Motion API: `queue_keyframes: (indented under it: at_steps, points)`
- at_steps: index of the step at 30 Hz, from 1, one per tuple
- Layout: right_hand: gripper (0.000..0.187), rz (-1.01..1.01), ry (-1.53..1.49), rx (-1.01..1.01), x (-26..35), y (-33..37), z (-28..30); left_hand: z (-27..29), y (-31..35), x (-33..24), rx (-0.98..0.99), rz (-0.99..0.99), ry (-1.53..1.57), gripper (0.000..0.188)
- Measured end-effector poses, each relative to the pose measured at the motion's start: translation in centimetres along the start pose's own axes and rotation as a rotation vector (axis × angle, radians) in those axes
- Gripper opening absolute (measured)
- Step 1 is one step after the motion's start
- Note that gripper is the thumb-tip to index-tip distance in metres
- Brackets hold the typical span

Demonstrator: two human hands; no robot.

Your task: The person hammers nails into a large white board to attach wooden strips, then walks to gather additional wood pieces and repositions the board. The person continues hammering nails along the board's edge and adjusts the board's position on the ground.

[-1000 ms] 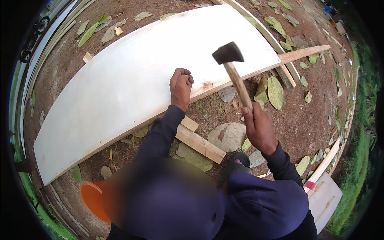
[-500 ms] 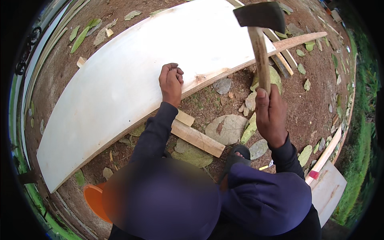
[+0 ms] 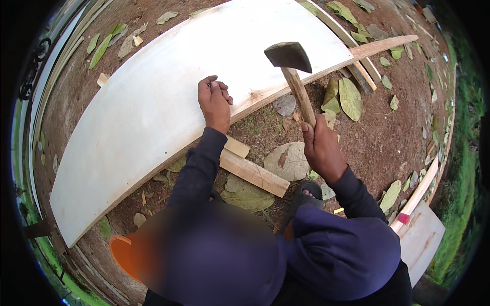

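My right hand (image 3: 325, 149) grips the wooden handle of a hatchet (image 3: 289, 56), held up over the near edge of a large pale plywood sheet (image 3: 138, 107). The dark metal head is at the top, above the sheet and to the right of my other hand. Low over the sheet, close to its near edge, my left hand (image 3: 215, 104) is closed, thumb and fingers pinched together. A tiny dark bit shows at the fingertips, too small to name. A timber strip (image 3: 385, 46) juts out along the sheet's right edge.
Timber offcuts (image 3: 255, 175) stick out from under the sheet toward my sandalled foot (image 3: 304, 199). Large dry leaves (image 3: 287, 160) lie on the brown soil. An orange bucket (image 3: 122, 257) stands at lower left, and another pale board (image 3: 421, 239) lies at lower right.
My right hand has swung the hatchet left and slightly lower, bringing its head closer to my left hand. My left hand has shifted slightly up and left, still pinched.
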State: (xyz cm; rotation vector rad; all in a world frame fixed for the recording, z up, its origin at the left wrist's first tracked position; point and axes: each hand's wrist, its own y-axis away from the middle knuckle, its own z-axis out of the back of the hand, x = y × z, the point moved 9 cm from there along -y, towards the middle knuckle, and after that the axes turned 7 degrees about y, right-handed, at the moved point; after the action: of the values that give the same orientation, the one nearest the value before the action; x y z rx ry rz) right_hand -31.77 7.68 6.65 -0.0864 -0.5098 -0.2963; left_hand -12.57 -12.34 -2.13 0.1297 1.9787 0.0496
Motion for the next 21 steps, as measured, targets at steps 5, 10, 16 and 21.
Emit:
queue_keyframes:
  at_steps: [5,10,16,21]
  points:
    - [0.029,0.024,0.164,0.129,-0.8,-1.0,-2.8,0.0,-0.3,0.4,0.030,0.063,0.077,0.015]
    - [0.030,-0.019,0.132,0.129,-2.3,0.0,-3.3,-0.4,0.1,0.5,0.025,0.102,0.092,0.014]
    - [0.028,-0.032,0.221,0.100,-4.8,2.8,-3.9,1.1,2.9,-2.5,0.149,0.264,0.234,0.022]
    - [0.034,-0.002,0.252,0.031,-8.1,7.4,-4.8,9.4,13.4,-2.2,0.127,0.649,0.121,0.030]
